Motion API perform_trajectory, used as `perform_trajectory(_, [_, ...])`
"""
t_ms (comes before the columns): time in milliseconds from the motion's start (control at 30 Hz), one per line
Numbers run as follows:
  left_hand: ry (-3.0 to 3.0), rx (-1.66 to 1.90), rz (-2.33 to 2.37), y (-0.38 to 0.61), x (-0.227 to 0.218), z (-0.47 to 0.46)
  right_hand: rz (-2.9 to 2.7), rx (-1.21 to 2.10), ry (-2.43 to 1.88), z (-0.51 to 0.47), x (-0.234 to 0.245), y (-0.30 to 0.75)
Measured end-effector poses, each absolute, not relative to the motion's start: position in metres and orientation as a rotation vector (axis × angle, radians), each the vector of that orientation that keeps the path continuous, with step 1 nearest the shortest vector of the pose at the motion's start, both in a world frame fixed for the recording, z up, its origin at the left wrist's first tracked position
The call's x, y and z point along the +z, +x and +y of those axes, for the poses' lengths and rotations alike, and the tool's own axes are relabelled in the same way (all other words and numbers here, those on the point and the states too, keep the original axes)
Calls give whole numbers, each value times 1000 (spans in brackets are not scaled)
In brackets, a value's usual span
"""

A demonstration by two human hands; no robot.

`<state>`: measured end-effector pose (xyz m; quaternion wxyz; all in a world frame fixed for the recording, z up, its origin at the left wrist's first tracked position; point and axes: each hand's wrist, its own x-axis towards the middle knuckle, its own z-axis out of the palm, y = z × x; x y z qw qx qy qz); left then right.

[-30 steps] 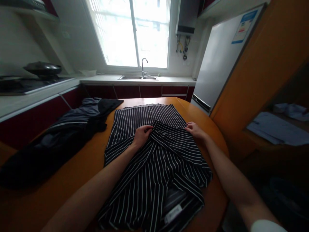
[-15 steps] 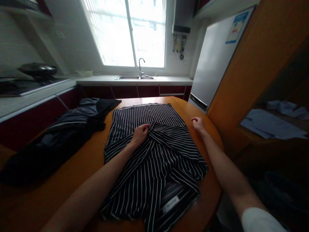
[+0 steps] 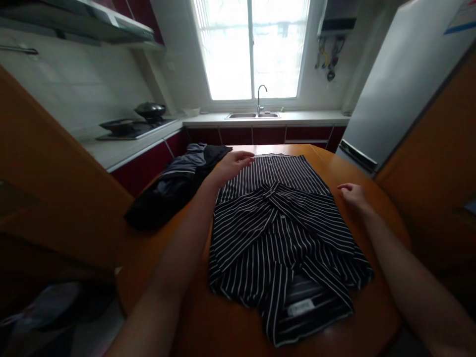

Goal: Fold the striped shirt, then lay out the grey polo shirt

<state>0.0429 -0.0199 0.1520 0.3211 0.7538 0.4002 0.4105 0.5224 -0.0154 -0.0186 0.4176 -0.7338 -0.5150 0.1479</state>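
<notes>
Maybe a low drag of our left forearm (image 3: 178,258) would ruck the striped shirt (image 3: 286,238), flat at the centre of our tabletop (image 3: 388,213), and skew its 2 folded sleeves (image 3: 322,213). Our left hand (image 3: 235,163) hangs at the shirt's 11 o'clock, palm down, grip slack and empty; our right hand (image 3: 353,194) hovers at 2 o'clock, fingers half-curled around nothing.

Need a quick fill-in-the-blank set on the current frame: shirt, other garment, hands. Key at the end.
1. The black shirt on the wooden table is patterned with white ____.
2. The shirt's two ____ are folded in across its front.
3. In the picture, the black-and-grey garment lies to the ____ of the shirt.
4. The hand nearer the refrigerator is the person's ____ one.

Missing words: stripes; sleeves; left; right.
</notes>
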Motion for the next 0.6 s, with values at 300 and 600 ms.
perform_trajectory(300, [2284,887,1179,81,119,-19,-1336,385,-1914,-14,-24,521])
perform_trajectory(600, [2641,748,1078,128,7,-20,-1388,328,-1894,-23,-9,507])
